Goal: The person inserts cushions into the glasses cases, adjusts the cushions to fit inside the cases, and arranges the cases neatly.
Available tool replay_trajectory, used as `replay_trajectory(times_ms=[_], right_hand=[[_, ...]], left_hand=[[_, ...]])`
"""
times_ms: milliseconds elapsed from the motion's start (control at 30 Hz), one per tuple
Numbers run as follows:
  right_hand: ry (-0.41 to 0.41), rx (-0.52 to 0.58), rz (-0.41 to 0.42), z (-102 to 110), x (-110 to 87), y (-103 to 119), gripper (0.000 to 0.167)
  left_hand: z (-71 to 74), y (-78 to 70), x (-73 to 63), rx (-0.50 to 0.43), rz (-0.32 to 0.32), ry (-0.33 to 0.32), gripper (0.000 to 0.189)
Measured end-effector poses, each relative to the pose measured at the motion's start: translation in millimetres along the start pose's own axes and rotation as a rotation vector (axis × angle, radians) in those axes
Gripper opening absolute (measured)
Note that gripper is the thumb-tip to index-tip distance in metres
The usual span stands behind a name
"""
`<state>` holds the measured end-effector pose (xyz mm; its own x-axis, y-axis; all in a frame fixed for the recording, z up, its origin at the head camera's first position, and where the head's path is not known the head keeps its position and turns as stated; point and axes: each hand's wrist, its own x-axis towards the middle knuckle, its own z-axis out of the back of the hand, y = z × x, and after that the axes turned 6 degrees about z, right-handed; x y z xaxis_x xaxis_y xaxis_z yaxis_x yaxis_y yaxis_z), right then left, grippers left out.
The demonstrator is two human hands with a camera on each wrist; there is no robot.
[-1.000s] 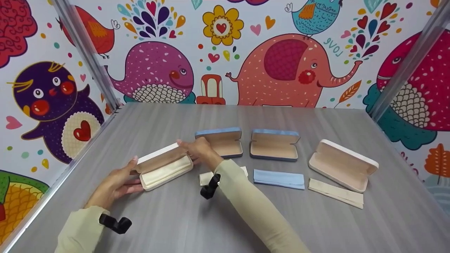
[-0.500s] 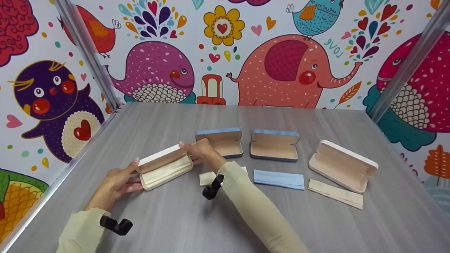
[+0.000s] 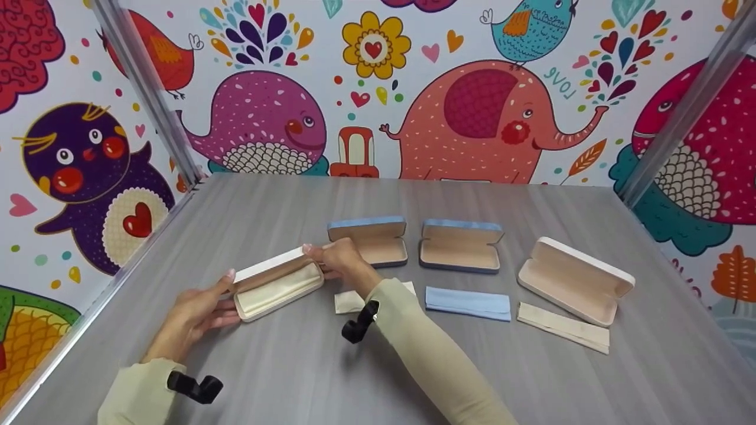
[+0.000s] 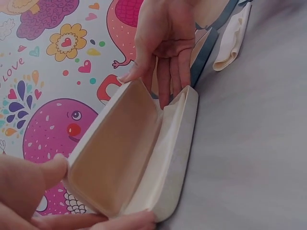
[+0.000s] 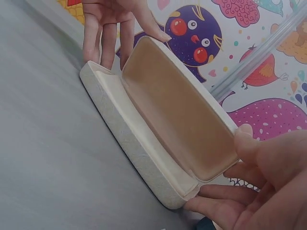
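Observation:
A white glasses case (image 3: 269,265) stands with its lid raised on the left part of the table. Inside its base lies a folded cream cloth (image 3: 280,287). My left hand (image 3: 192,307) holds the case's left end, its thumb on the lid's edge and its fingers against the base. At the other end my right hand (image 3: 342,257) grips it likewise, with the thumb on the lid corner. Both wrist views show the case (image 4: 177,167) between the two hands and the cloth (image 5: 139,122) in its base.
Two blue glasses cases (image 3: 387,251) (image 3: 460,255) and another white case (image 3: 573,280) stand with lids up. In front lie a cream cloth (image 3: 348,302), partly hidden by my right arm, a blue cloth (image 3: 466,304) and a beige cloth (image 3: 564,327). Patterned walls border the table.
The white case's lid has tipped slightly down and forward, with both thumbs on it. My right hand has come a little nearer. The cloths and other cases stay put.

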<state>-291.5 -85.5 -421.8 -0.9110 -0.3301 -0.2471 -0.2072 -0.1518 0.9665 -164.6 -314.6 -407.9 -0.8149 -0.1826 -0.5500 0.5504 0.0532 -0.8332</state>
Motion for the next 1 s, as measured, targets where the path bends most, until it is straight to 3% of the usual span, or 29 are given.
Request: replay_trajectory(times_ms=[1000], right_hand=[[0.011, 0.079, 0.058, 5.0, 1.2, -18.7, 0.033]], left_hand=[[-1.5, 17.0, 1.5, -0.063, -0.112, 0.018, 0.073]])
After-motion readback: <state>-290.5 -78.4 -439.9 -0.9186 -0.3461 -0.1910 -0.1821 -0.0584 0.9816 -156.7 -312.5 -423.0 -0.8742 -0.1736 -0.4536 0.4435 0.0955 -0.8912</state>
